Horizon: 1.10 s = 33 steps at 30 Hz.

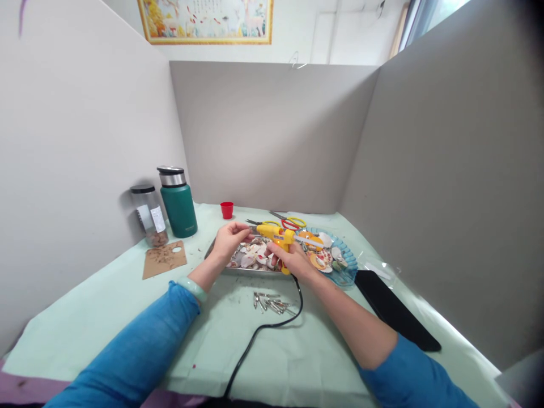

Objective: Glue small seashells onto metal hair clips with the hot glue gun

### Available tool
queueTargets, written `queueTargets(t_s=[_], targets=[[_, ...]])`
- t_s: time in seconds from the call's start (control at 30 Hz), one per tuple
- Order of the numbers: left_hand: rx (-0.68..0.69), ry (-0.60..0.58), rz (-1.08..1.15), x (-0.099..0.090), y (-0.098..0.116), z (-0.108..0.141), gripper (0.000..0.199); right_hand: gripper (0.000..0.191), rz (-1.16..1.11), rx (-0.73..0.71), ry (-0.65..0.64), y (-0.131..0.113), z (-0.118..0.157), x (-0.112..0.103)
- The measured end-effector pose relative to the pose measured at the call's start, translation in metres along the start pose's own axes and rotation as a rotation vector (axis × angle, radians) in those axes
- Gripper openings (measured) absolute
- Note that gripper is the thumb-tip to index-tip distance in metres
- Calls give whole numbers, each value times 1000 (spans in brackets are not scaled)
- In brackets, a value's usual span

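Work above the metal tray [255, 272]. Hold the yellow glue gun [277, 234] steady, grasped by its handle in the right hand [297, 264], pointing left and slightly away, long axis nearly crosswise. Keep the left hand [228, 240], fingertips pinched together (cannot tell around what, if anything), clear of the nozzle [260, 230].

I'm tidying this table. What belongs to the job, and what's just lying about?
Likely the job's: yellow glue gun, held in the right hand; shells; small metal pieces.
Likely just lying about: green bottle; red cup; lidded jar.
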<state>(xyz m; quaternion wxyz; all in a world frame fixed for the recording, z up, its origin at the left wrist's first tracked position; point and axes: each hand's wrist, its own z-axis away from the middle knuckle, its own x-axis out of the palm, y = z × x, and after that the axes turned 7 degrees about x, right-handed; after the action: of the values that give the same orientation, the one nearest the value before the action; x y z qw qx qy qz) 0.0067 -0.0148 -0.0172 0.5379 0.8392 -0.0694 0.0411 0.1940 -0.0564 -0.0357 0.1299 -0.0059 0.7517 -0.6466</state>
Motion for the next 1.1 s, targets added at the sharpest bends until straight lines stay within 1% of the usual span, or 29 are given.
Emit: queueTargets(t_s=[0.2,0.5,0.7,0.93,1.1], targets=[[9,3,4,0,1,1,29,35,-2,5,-31,-7,4,1],[-1,22,23,0,5,3,33,36,-8,4,14,-1,0,2],[-12,9,32,0,6,3,34,38,-18,-4,19,0,-1,1],[-14,0,31,1,6,4,33,36,11,7,-41,-9,5,-1],[-11,19,33,1,7,4,33,38,23,12,-16,-12,7,0]])
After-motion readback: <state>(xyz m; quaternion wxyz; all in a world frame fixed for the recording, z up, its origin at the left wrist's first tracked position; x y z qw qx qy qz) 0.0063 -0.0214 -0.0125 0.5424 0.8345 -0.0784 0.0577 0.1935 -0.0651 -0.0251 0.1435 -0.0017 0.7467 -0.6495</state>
